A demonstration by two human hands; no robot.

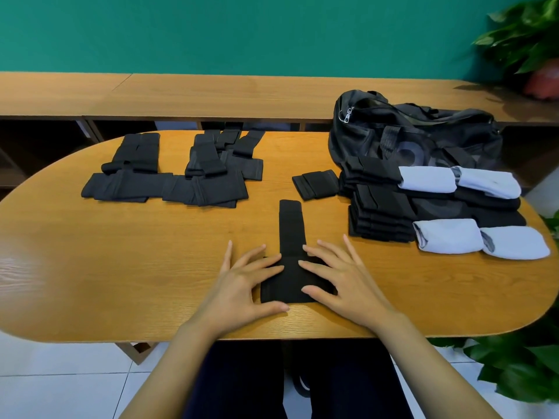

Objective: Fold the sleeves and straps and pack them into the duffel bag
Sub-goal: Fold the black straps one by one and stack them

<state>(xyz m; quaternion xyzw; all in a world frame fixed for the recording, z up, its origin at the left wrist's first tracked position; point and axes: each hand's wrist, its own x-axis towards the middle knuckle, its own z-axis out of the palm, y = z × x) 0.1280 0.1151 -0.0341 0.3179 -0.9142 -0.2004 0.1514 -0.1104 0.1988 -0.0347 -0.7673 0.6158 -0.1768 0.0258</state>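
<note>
The fingers [273, 269] of the left hand [248, 285] and of the right hand [341, 279] lie straight and spread. They grasp nothing and press flat on the wide near end of a black strap [291, 234] at the near middle of the desk [121, 252]. The strap's narrow tail runs away from the hands and is not yet folded in, so this piece looks about half done.

Beyond it to the right lies a small folded piece [316, 184]. Further right is a folded stack [381, 213] of black items, with pale sleeves [481, 241] rolled beside and on top of it. The stack sits against the front of the duffel bag [417, 137] at the far right. At the far left an unfolded pile [169, 176] of black items waits.

Folding seems roughly halfway done, and packing looks not yet begun.

The bag's inside cannot be seen, nor whether its zip is open. The black pieces merge into each other, so they cannot be counted. The palms hide part of the strap.
</note>
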